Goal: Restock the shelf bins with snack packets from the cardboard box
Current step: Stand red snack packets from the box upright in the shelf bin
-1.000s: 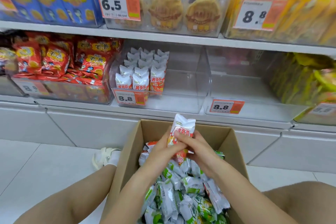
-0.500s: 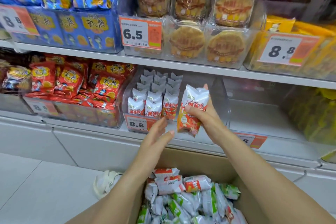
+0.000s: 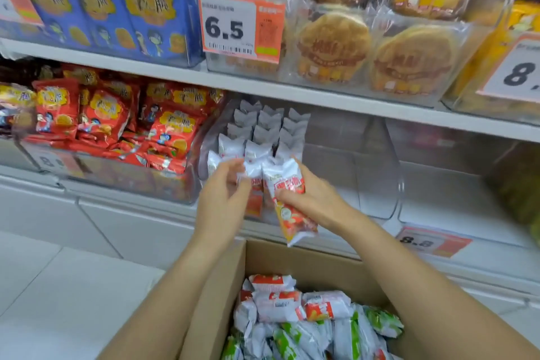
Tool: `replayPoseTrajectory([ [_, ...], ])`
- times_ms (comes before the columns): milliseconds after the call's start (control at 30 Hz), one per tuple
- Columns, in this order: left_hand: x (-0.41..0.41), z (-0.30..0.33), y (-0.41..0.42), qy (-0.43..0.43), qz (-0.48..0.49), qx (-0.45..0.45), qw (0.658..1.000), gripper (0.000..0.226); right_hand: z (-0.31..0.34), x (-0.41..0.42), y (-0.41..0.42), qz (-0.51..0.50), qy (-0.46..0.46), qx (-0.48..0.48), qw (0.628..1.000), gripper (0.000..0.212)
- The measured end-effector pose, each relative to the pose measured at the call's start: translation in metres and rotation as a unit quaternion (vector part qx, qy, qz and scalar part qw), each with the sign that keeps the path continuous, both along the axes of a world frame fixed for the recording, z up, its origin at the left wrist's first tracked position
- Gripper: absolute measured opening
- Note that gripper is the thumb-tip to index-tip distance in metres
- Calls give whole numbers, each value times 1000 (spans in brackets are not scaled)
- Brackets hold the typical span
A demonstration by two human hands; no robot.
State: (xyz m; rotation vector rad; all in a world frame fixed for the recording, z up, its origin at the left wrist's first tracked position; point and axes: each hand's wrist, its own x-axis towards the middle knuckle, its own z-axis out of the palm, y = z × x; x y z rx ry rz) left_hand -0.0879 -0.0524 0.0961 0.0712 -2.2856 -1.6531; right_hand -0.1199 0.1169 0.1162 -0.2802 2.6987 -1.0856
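A shop aisle: white shelves carry clear plastic bins with orange price tags, blue packs and round cakes above, red packs to the left on the lower shelf (image 3: 292, 92). In the middle of that lower shelf stands the clear bin (image 3: 377, 172) being filled — upright white packets (image 3: 263, 131) in rows on its left side, its right side bare. On the floor below sits the open cardboard box (image 3: 222, 295), with many red-and-white and green-and-white packets still inside.

The step in hand looks like placing: the right hand (image 3: 315, 199) grips one white-and-red snack packet (image 3: 287, 202) around its middle, fingers curled over it, the packet tilted with its lower end hanging below the shelf edge, just in front of the bin's front row. The left hand (image 3: 225, 193) is at the front packets, fingers loosely bent and seemingly touching them; the blur hides whether it pinches one or only steadies the row.

The next move probably calls for righting the packet and setting it beside the standing rows — without toppling them. With the box this full, the restocking appears far from done.
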Motion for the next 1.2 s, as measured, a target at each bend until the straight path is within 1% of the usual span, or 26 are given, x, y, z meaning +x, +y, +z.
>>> replayPoseTrajectory([
  [67,-15,6,1,20,1,-92,996,30,2,5,4,-1,12,20,1000,43],
  [100,-21,7,3,30,-10,-140,990,36,2,7,7,2,21,28,999,31],
  [133,-26,8,5,35,-29,-186,981,43,1,8,9,8,32,42,999,25],
  [167,-31,9,8,37,-53,-231,971,48,0,10,12,16,38,57,997,24],
  [200,-34,9,11,37,-77,-273,958,48,0,13,14,23,38,66,997,24],
  [233,-37,8,15,31,-101,-306,946,45,0,14,16,25,35,62,997,25],
  [300,-41,10,20,-1,-141,-341,930,45,0,13,25,6,15,24,1000,28],
  [333,-43,13,21,-18,-158,-352,922,48,1,12,30,-13,6,-5,1000,29],
  [400,-49,18,18,-36,-202,-380,902,56,2,10,44,-62,-7,-111,992,22],
  [467,-54,22,12,-37,-246,-436,865,61,3,9,59,-113,-8,-217,970,14],
  [500,-57,23,10,-29,-251,-467,847,57,5,8,65,-137,-3,-248,959,13],
  [533,-59,25,9,-18,-243,-483,841,49,5,5,70,-159,1,-274,948,15],
  [600,-59,27,11,-11,-217,-479,850,35,8,0,75,-194,2,-319,928,24],
  [667,-59,25,16,2,-182,-472,863,32,9,-6,74,-220,8,-357,908,33],
  [700,-59,22,19,17,-160,-468,869,31,9,-10,73,-230,18,-360,904,35],
  [767,-61,16,23,38,-124,-466,875,29,3,-19,70,-240,39,-337,910,37],
  [867,-63,9,24,75,-72,-504,858,29,-11,-30,65,-251,40,-260,931,47],
  [933,-66,15,22,116,-39,-531,839,28,-16,-34,62,-251,36,-193,948,52],
  [967,-69,19,22,120,-37,-555,823,28,-17,-36,60,-246,35,-166,954,51],
  [1033,-71,24,26,87,-62,-610,785,31,-20,-39,58,-233,24,-134,963,48],
  [1067,-71,24,30,75,-80,-624,774,31,-22,-41,58,-227,15,-126,966,47],
  [1100,-71,21,32,71,-95,-624,773,30,-24,-43,59,-222,8,-121,967,48],
  [1133,-71,18,33,70,-107,-605,786,28,-26,-44,59,-222,-2,-120,968,50],
  [1167,-71,14,32,68,-114,-569,812,31,-27,-46,59,-224,-9,-123,967,50],
  [1200,-70,11,30,51,-120,-523,842,41,-29,-49,61,-229,-16,-128,965,50],
])
